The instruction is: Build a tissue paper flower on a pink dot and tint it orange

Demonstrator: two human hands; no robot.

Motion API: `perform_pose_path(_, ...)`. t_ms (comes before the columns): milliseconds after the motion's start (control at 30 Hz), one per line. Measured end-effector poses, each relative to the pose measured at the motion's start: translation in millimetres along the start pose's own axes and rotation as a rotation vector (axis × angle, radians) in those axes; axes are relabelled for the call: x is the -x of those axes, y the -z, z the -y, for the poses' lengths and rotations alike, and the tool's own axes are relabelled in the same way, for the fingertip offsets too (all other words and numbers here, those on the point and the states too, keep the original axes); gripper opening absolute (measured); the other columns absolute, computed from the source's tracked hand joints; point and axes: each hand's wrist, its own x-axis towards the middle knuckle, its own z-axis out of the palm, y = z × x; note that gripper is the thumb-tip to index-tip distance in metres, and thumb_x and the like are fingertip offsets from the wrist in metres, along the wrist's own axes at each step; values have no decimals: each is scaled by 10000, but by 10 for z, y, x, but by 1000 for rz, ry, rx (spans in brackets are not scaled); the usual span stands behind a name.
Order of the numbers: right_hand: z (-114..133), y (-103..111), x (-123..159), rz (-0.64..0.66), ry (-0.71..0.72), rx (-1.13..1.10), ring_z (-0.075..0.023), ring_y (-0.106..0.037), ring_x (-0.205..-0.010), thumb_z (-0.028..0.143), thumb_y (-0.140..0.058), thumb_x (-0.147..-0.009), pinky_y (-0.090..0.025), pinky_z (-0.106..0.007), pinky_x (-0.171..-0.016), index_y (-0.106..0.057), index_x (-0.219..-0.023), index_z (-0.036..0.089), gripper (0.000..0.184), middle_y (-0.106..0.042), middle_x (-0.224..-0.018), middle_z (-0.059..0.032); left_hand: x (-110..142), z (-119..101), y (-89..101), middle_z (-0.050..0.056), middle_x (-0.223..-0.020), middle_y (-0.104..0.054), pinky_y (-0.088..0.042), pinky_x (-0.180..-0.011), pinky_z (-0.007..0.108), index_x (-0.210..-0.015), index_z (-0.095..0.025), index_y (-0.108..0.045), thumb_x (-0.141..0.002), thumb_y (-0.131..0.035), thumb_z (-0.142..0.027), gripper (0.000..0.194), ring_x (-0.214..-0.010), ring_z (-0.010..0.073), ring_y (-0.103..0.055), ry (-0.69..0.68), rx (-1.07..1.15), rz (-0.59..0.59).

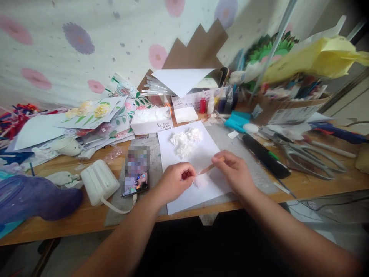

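Beyond my bare forearms, my right hand pinches a brown stick slanting toward eight o'clock; my closer left hand, pinched closed, has the pale tuft at three.

A tapered, light-brown stick slants down toward the left, its narrow tip at a pale pinkish-white tuft. The tuft, soft-edged and slightly blurred, shows against the near part of a white paper sheet.

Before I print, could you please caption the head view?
Right hand holding a brown stick, left hand close by, over white paper.
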Motion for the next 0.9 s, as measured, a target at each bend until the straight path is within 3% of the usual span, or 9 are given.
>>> perform_pose_path(100, 35, 31, 40, -32, 58, -51, -151, -545, -740, 286, -553, -832, -417, -308, -721, -546, -643, 212, 203, -568, -764, -7, 7, 21, -21, -30, -667, -551, -383, -566, 207, -748, -177, -580, -744, -515, -153, 70, -616, 97, -484, -5, 5, -27)
perform_pose_path(300, 180, 41, 67, 91, 233, 72, -163, -557, -722, 215, -559, -810, -421, -319, -701, -577, -625, 202, 186, -578, -736, -24, 27, 59, -44, -37, -665, -548, -379, -561, 198, -753, -184, -562, -734, -523, -140, 62, -607, 90, -488, -51, -23, -61)
perform_pose_path(700, 164, -18, 52, 89, 323, 278, -170, -565, -723, 208, -542, -821, -454, -328, -686, -553, -654, 209, 168, -593, -741, -42, 30, 68, -46, -32, -703, -573, -401, -585, 214, -792, -199, -557, -747, -511, -165, 73, -646, 107, -531, -52, -35, -54)
perform_pose_path(900, 139, -55, 78, 105, 418, 344, -176, -554, -744, 171, -545, -808, -431, -400, -846, -529, -661, 208, 151, -590, -736, -44, 34, 53, -35, -34, -698, -567, -406, -592, 219, -798, -201, -556, -775, -528, -229, 46, -649, 110, -527, -38, -16, -48)
